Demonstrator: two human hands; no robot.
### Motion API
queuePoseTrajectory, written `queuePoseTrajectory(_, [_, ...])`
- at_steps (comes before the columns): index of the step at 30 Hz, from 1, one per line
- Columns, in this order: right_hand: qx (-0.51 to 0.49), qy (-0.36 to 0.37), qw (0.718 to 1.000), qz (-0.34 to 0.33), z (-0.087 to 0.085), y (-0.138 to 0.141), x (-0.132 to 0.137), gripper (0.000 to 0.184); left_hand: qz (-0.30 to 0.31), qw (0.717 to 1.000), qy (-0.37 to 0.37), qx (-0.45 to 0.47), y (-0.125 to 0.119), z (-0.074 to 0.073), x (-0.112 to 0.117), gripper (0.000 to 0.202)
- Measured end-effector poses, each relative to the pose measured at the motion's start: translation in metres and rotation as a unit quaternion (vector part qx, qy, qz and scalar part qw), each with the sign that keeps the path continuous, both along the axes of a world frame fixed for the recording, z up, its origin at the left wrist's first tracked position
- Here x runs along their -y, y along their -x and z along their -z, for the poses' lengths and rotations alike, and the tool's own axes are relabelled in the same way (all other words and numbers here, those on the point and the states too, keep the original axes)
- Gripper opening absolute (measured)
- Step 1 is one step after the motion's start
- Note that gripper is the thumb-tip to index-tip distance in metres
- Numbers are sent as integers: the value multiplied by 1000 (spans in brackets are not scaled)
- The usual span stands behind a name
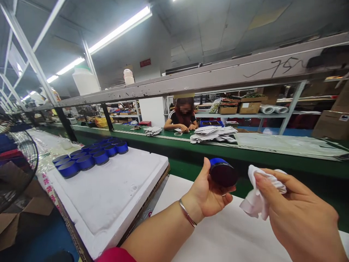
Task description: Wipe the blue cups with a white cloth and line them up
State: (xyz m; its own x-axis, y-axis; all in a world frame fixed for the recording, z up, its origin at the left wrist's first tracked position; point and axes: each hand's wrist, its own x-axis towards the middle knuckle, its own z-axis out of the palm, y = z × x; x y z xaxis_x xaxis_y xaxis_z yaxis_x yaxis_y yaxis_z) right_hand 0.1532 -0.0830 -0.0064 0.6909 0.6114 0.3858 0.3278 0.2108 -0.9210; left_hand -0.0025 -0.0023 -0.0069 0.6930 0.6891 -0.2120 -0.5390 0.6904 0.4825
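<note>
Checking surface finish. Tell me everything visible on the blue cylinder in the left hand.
The blue cylinder is a short drum with a glossy blue side wall and a dark, shiny, near-black end face. Plastic or coated metal; cannot tell. It is tilted, end face outward, gripped by the thumb and fingers of the left hand, just apart from the white cloth.

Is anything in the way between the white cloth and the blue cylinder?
Nothing visible. The white cloth in the right hand and the blue cylinder in the left hand face each other across an open gap.
</note>
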Motion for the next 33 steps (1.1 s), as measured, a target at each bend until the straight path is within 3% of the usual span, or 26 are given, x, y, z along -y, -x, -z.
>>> queuePoseTrajectory(3, [166,-37,985,33,9,7,7,48,-22,1000,10,3,-9,-1,12,66])
queuePoseTrajectory(6, [340,-160,925,61,24,16,2,23,-16,999,-8,45,-15,-1,21,56])
queuePoseTrajectory(9, [443,-239,864,10,39,14,-14,17,4,998,-24,66,-13,1,14,61])
queuePoseTrajectory(12, [466,-257,846,-43,48,2,-29,22,-39,996,-21,74,-5,3,-2,59])
queuePoseTrajectory(14, [436,-245,865,-41,46,-5,-32,17,-55,996,-13,70,1,4,-11,51])
queuePoseTrajectory(16, [367,-206,907,-26,40,-10,-29,15,-14,998,-25,63,7,6,-16,46])
queuePoseTrajectory(20, [184,-39,982,18,21,-13,-15,42,55,983,-135,109,16,13,-17,77])
queuePoseTrajectory(23, [75,47,996,28,7,-10,-7,56,48,974,-185,120,14,18,-16,90])
queuePoseTrajectory(27, [-10,83,997,-1,-6,1,1,62,33,976,-195,93,8,25,-17,94])
queuePoseTrajectory(31, [-23,28,999,6,-1,11,7,63,20,968,-238,73,7,30,-21,102])
queuePoseTrajectory(33, [0,-10,999,-34,9,12,3,64,12,958,-283,53,10,28,-23,104])
